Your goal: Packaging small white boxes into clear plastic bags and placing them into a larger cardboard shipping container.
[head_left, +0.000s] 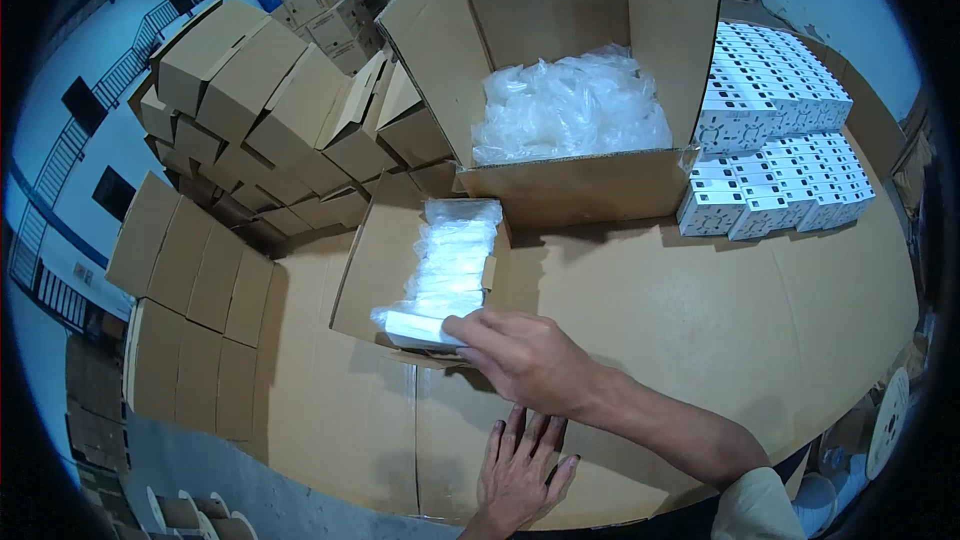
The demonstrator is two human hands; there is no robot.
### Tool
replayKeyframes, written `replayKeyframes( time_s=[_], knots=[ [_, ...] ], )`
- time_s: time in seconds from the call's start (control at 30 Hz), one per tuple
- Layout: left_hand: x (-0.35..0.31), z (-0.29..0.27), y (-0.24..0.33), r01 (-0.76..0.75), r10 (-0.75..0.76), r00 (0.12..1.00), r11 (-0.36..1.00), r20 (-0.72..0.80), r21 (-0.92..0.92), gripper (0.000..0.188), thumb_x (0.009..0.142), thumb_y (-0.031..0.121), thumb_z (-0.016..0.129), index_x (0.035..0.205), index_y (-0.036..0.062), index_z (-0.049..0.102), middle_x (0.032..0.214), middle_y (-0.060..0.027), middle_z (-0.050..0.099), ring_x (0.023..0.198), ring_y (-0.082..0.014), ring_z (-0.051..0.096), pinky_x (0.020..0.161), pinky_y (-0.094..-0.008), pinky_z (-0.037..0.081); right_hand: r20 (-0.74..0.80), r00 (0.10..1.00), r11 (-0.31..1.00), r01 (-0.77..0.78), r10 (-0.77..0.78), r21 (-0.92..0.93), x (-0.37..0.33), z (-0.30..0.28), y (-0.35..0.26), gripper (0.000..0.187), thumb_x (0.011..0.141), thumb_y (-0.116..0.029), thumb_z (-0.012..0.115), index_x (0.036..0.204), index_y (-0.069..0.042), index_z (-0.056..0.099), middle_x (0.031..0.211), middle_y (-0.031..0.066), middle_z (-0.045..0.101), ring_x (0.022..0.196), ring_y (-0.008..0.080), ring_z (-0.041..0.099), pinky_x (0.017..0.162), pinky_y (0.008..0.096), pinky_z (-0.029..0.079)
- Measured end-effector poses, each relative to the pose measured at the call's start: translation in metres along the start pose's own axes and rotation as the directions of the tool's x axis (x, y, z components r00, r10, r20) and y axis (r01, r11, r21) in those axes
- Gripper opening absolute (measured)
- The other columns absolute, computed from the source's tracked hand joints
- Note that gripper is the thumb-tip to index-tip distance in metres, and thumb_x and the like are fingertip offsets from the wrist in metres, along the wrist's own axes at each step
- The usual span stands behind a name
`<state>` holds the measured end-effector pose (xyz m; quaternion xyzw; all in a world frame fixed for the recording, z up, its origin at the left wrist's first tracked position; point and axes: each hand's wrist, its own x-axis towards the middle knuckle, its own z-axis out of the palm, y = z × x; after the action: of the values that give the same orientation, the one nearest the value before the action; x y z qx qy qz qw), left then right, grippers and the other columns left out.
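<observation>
My right hand is closed on the right end of a white box in clear plastic, with the thumb below and the fingers above. That box sits at the near end of a row of plastic-wrapped white boxes inside an open brown carton. Some of its edge is hidden by my fingers. Flat on the cardboard-covered table, with fingers spread, lies my left hand, just nearer to me than the carton. It holds nothing.
Behind the small carton stands a larger open carton full of clear plastic bags. Stacked white boxes fill the far right. Brown cartons are piled at left and far left. White spools stand beyond the table's edge.
</observation>
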<state>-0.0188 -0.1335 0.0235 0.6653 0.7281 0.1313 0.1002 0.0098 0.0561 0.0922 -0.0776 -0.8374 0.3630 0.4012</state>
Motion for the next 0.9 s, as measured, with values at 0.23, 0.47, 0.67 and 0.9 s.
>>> replayKeyframes(
  time_s=[0.23, 0.47, 0.67, 0.9],
  knots=[
    [0.001, 0.003, -0.002, -0.023, 0.023, 1.0, 0.999, -0.009, -0.025, 0.056, 0.095, 0.045, 0.063, 0.136, 0.0075, 0.057, 0.139, -0.015, 0.052, 0.132, -0.0385, 0.046, 0.11, -0.0595, 0.035, 0.249, 0.967, 0.959, 0.018, 0.056, -0.284, 0.002, 0.022, 0.002, 0.034, 0.087, -0.003, 0.061, 0.12, -0.005, 0.061, 0.098, 0.0138, 0.065, 0.094, 0.0316, 0.063, 0.077, 0.0443, 0.053],
    [-0.002, 0.003, -0.003, -0.029, 0.019, 0.992, 0.997, -0.124, -0.076, 0.048, 0.091, 0.042, 0.07, 0.123, 0.0061, 0.067, 0.131, -0.0156, 0.057, 0.127, -0.0373, 0.049, 0.111, -0.0539, 0.036, 0.284, 0.956, 0.912, 0.052, 0.072, -0.406, -0.025, 0.03, 0.002, 0.05, 0.082, -0.018, 0.071, 0.131, -0.01, 0.06, 0.115, 0.0061, 0.062, 0.101, 0.0242, 0.055, 0.078, 0.0385, 0.045],
    [-0.001, 0.004, -0.003, -0.053, 0.045, 0.99, 0.997, -0.137, -0.052, 0.048, 0.091, 0.041, 0.07, 0.123, 0.0057, 0.068, 0.129, -0.0166, 0.058, 0.124, -0.0386, 0.051, 0.111, -0.0544, 0.036, 0.242, 0.97, 0.899, 0.094, 0.014, -0.429, -0.034, 0.038, 0.013, 0.049, 0.084, -0.013, 0.065, 0.132, -0.01, 0.057, 0.114, 0.0062, 0.06, 0.1, 0.0251, 0.056, 0.075, 0.0394, 0.044],
    [0.007, 0.011, 0.0, -0.059, 0.048, 0.991, 0.995, -0.125, -0.084, 0.046, 0.09, 0.038, 0.071, 0.122, 0.0057, 0.067, 0.126, -0.0181, 0.058, 0.121, -0.0406, 0.052, 0.109, -0.0573, 0.036, 0.262, 0.961, 0.9, 0.036, 0.088, -0.434, -0.041, 0.031, 0.007, 0.051, 0.084, -0.011, 0.064, 0.135, -0.007, 0.055, 0.128, 0.0088, 0.055, 0.103, 0.0261, 0.057, 0.081, 0.0401, 0.047]
  ],
)
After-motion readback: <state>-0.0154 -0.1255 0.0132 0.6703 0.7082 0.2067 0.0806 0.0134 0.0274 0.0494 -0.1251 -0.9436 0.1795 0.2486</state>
